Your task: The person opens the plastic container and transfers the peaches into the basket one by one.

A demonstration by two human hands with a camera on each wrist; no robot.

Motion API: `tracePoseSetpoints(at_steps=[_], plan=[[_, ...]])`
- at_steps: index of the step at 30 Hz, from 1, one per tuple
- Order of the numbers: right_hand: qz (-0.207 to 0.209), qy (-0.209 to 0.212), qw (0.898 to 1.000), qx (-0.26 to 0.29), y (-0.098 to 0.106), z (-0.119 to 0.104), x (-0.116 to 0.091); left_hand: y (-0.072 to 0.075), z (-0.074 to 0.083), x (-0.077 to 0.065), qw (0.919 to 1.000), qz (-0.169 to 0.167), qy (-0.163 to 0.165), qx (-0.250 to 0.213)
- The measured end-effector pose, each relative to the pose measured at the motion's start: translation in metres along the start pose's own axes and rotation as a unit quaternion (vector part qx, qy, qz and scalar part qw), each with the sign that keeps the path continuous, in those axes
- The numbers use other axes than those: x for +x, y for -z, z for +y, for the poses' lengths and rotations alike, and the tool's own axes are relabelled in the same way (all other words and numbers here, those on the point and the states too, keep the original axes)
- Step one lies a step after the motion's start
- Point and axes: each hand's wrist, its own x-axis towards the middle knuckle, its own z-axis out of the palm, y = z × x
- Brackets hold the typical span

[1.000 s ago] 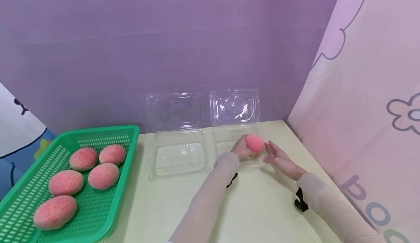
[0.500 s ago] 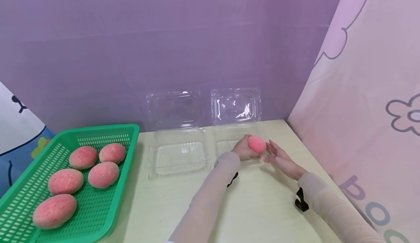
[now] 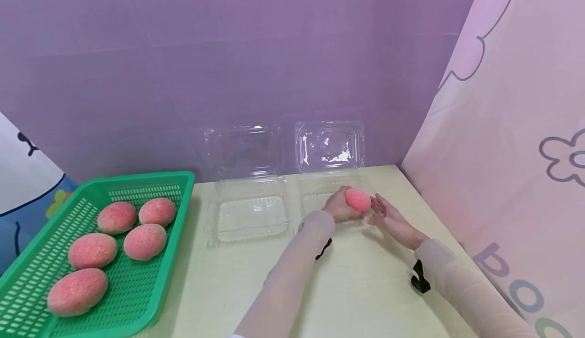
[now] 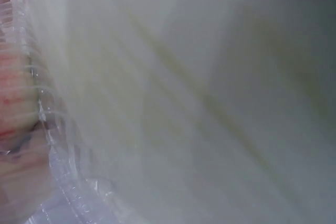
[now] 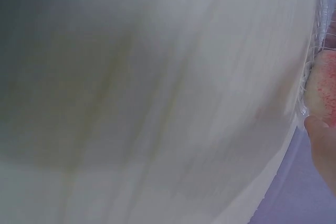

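In the head view my left hand grips a pink, oval peach from its left side, over the right-hand clear plastic clamshell box. My right hand is on the other side, fingers extended toward the peach; whether they touch it cannot be made out. Part of the peach shows through ribbed clear plastic at the left edge of the left wrist view. At the right edge of the right wrist view, a thumb of the right hand lies close beneath the cream-and-red peach.
Left of it stands a second open clamshell box, its lid upright against the purple backdrop. A green basket at the left holds several more peaches. A pink patterned wall bounds the right side.
Hardly anything differs: the head view has shifted slightly, and the peach appears a touch further right and slightly turned. Both hands keep nearly the same pose.
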Motion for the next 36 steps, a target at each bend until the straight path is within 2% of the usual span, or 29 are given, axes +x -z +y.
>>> tracePoseSetpoints(at_steps=[13, 22, 30, 36], plan=[[0.001, 0.004, 1.0, 0.016, -0.002, -0.001, 0.005, 0.006, 0.006, -0.013, 0.9995, 0.018, -0.025, 0.004], [0.0, 0.001, 1.0, 0.011, -0.001, 0.001, 0.001, 0.004, 0.01, -0.018, 0.999, 0.009, -0.017, -0.041], [-0.011, 0.004, 1.0, 0.01, -0.001, 0.005, 0.0, 0.003, 0.006, -0.01, 0.9982, 0.039, -0.018, -0.041], [-0.003, 0.011, 1.0, 0.001, 0.0, 0.002, -0.001, 0.004, 0.011, -0.009, 0.997, 0.05, -0.033, -0.05]])
